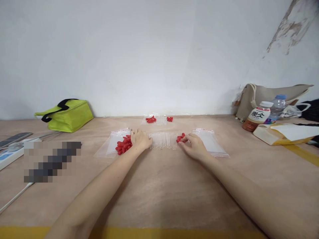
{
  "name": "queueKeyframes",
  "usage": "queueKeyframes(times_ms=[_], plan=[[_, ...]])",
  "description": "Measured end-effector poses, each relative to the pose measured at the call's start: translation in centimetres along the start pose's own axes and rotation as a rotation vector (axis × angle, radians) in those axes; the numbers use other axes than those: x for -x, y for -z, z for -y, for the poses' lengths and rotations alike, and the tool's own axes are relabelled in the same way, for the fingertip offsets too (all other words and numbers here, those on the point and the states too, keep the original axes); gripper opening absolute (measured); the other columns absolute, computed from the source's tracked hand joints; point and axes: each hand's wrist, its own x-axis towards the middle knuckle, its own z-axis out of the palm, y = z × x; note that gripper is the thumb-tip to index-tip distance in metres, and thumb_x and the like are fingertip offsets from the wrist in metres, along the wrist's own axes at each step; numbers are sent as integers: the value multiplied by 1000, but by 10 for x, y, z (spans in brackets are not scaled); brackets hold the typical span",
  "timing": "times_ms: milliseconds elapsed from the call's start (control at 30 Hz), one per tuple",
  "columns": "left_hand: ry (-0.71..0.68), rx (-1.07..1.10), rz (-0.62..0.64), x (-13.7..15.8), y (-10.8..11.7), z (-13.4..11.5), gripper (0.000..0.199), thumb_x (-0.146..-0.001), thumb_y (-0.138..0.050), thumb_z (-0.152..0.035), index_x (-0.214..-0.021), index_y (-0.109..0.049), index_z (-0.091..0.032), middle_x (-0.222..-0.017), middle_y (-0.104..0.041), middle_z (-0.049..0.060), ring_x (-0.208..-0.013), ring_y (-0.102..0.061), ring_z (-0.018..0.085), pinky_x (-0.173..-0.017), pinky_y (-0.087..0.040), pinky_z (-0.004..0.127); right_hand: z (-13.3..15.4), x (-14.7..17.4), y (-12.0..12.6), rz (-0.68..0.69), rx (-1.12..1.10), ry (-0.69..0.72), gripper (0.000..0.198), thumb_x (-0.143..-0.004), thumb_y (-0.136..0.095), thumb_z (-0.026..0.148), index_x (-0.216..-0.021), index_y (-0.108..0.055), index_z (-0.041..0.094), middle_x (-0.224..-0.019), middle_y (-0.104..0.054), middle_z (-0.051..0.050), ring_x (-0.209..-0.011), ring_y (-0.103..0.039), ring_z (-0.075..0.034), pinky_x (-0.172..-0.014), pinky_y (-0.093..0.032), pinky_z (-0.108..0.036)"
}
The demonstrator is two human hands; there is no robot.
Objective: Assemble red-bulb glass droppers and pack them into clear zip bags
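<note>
My left hand (141,140) rests at the left end of a row of thin clear tubes (163,140), its fingers apart and the thumb by the tubes. Beside it a pile of red rubbery bulbs (122,146) lies on a clear zip bag (106,150). At the right end of the row, my right hand (195,146) has its thumb and fingers closed around part of a small cluster of red bulbs (180,137). Another zip bag (214,146) lies flat, partly behind the right hand. The fingertips partly hide what they touch.
By the wall lie more red pieces (151,119) with clear tubes on plastic. A green bag (74,116), a power strip (12,156) and a phone (15,139) are at left. A brown-drink bottle (256,118), a beige bag (245,99) and an open packet (286,134) stand at right.
</note>
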Motion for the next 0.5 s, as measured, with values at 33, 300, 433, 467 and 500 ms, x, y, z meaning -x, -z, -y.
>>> queueKeyframes(times_ms=[33, 300, 433, 467, 500], plan=[[15, -3, 13, -3, -1, -2, 37, -72, -48, -41, -80, -68, -11, -98, -58, 18, -101, -46, 34, -87, -28, 44, 2, 3, -2, -10, -27, 20, 12, -77, -53, 27, -70, -57, 19, -73, -59, -4, -73, -54, -18, -69, -41, -29], [157, 2, 208, -28, -5, -9, 31, -66, -55, -35, -82, -69, -12, -94, -65, 18, -94, -56, 33, -83, -33, 41, 1, 11, -12, -70, -106, 8, 10, -77, -54, 26, -70, -55, 19, -75, -61, -4, -71, -55, -17, -66, -41, -29], [161, 15, 227, -33, -4, -11, 25, -65, -59, -34, -78, -69, -15, -89, -67, 16, -93, -57, 34, -81, -35, 42, 0, 12, -11, -61, -102, -24, 11, -77, -54, 28, -70, -55, 20, -70, -62, -2, -68, -54, -18, -64, -41, -30], [152, 22, 217, -33, -3, -12, 24, -66, -59, -33, -77, -69, -15, -89, -67, 17, -93, -57, 35, -81, -35, 43, 1, 13, -11, -57, -108, -35, 11, -77, -55, 28, -70, -55, 20, -70, -61, -2, -68, -53, -18, -64, -41, -30], [136, 31, 201, -31, 0, -13, 24, -67, -58, -33, -76, -68, -14, -89, -67, 18, -94, -56, 36, -80, -35, 44, 1, 13, -10, -55, -123, -47, 11, -77, -54, 28, -71, -55, 20, -70, -61, -2, -68, -53, -18, -64, -41, -31]])
